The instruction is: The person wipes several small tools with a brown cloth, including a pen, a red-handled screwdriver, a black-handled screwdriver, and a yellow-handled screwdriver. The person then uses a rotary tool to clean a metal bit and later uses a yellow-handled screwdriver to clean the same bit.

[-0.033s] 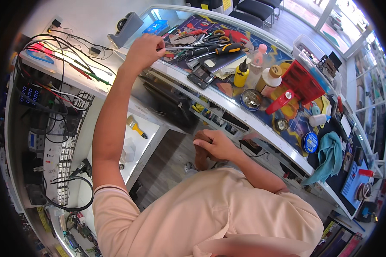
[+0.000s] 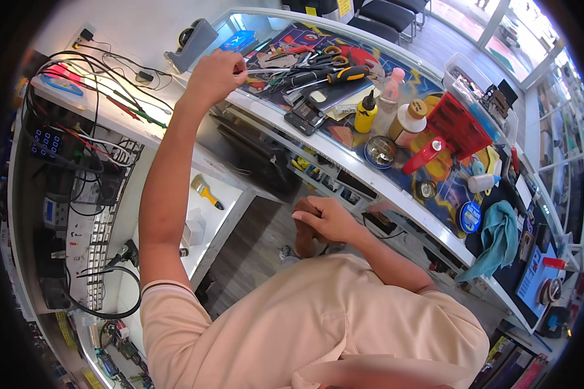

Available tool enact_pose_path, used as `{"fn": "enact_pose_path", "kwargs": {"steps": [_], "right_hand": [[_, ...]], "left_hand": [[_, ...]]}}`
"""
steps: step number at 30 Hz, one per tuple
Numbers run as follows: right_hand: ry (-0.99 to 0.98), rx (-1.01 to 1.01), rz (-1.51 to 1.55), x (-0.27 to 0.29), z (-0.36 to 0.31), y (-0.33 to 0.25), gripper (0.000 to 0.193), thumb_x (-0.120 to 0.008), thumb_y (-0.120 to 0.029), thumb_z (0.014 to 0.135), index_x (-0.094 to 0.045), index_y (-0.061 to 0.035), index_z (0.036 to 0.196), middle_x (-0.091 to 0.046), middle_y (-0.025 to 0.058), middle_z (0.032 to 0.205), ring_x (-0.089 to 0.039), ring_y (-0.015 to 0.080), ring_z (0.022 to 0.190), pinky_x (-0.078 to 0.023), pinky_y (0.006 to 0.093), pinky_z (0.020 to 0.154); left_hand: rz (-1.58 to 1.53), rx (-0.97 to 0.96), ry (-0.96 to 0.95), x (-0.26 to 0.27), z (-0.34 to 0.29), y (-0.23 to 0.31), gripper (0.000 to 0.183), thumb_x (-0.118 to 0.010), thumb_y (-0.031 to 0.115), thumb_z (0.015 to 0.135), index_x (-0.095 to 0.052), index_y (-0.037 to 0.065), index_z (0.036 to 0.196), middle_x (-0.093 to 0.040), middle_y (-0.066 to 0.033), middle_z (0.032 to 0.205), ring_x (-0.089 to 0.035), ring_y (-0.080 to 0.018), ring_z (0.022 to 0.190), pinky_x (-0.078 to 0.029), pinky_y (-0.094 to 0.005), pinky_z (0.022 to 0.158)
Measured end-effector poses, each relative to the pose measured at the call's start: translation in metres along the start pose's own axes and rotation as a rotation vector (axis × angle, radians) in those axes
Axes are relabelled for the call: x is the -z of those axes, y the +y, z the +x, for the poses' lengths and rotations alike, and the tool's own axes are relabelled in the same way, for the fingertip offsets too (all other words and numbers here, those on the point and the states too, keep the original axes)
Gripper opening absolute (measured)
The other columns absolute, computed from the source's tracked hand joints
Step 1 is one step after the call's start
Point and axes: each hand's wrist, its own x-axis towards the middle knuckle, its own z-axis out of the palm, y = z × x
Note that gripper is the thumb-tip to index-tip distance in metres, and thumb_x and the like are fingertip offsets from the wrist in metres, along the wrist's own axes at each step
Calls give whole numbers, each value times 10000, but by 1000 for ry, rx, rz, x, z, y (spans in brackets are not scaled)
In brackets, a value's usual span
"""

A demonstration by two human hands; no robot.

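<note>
My left hand (image 2: 218, 76) is at the left end of the long counter (image 2: 276, 120), by its near edge, with its fingers curled in. Whatever those fingers may hold is hidden. Beside it lie a blue packet (image 2: 237, 41) and a pile of hand tools, among them a screwdriver with a black and orange handle (image 2: 348, 74). Lower down, close to my body, my right hand (image 2: 331, 220) is bent over what looks like my bare knee (image 2: 304, 227). An opened phone (image 2: 304, 117) lies near the counter's edge, apart from both hands.
Right of the phone stand a yellow bottle (image 2: 366, 114), a white bottle (image 2: 408, 122), a red bottle (image 2: 424, 155) and a round tin (image 2: 380, 151). A teal cloth (image 2: 498, 233) hangs over the edge. A brush (image 2: 206, 191) lies on the left shelf, below cables (image 2: 104, 78).
My left hand has shifted very slightly to the left. My right hand and the things on the counter stay as they were.
</note>
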Motion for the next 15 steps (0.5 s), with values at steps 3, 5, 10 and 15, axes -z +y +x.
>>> {"fn": "enact_pose_path", "kwargs": {"steps": [3,5,10,15], "right_hand": [[-8,-5,-9,3,5,-3,403,-728,-375,1000,-626,14,987,-647,172,794,-515,270,682,-483,381,685],[18,50,34,5,9,-3,407,-729,-379,1000,-622,13,980,-633,152,768,-502,234,677,-479,373,677],[-15,-3,102,2,17,0,387,-724,-364,1005,-630,11,988,-610,112,757,-505,173,705,-483,366,687],[56,-44,247,-8,29,-3,313,-701,-326,1021,-678,-19,1070,-673,56,896,-563,133,836,-496,314,807]], "left_hand": [[1,46,64,30,-13,-1,214,-718,266,931,-726,59,986,-735,-75,953,-656,-267,978,-526,-409,875],[-43,97,119,40,-29,1,208,-709,261,946,-740,63,1003,-749,-61,959,-669,-242,960,-537,-385,874],[-1096,370,131,20,-92,25,325,-692,318,1029,-723,27,1170,-737,-14,995,-669,-113,936,-494,-269,862],[-1662,430,133,-13,-164,65,315,-637,293,1061,-689,21,1211,-692,-14,1007,-636,-110,956,-463,-265,881]]}}
